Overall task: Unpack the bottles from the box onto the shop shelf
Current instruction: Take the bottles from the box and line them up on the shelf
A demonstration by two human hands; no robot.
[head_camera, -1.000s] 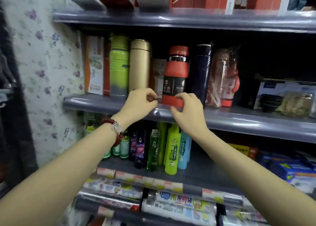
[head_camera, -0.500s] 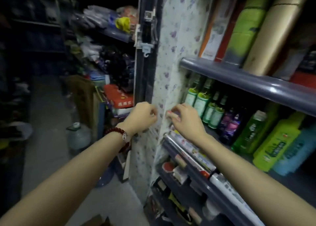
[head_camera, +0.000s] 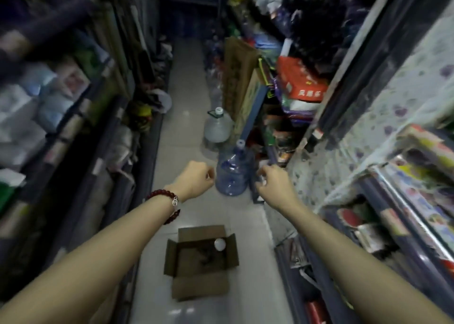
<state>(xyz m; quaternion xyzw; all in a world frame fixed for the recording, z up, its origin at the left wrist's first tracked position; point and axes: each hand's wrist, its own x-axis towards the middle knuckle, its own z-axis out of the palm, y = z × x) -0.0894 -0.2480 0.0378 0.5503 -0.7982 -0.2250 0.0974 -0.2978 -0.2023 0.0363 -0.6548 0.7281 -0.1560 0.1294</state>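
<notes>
An open cardboard box point(head_camera: 181, 285) lies on the pale aisle floor below my arms, flaps spread. Inside it a white bottle cap point(head_camera: 219, 244) shows at the far right corner; the rest of the inside is dark. My left hand point(head_camera: 196, 178), with a red bead bracelet on the wrist, hangs loosely curled above the floor and holds nothing. My right hand point(head_camera: 272, 180) is out beside it, fingers bent, empty. Both hands are well above and beyond the box. The shop shelf point(head_camera: 393, 201) runs along the right side.
A blue water jug point(head_camera: 232, 174) stands on the floor just past my hands, a clear jug point(head_camera: 217, 127) behind it. Flat cartons point(head_camera: 238, 78) lean against the right shelving. Stocked shelves point(head_camera: 61, 102) line the left. The aisle floor point(head_camera: 181, 78) stretches ahead.
My view has swung from the bottle shelf leftward and down to the aisle floor and the box. Both hands left the shelf edge and now hang in the air, empty.
</notes>
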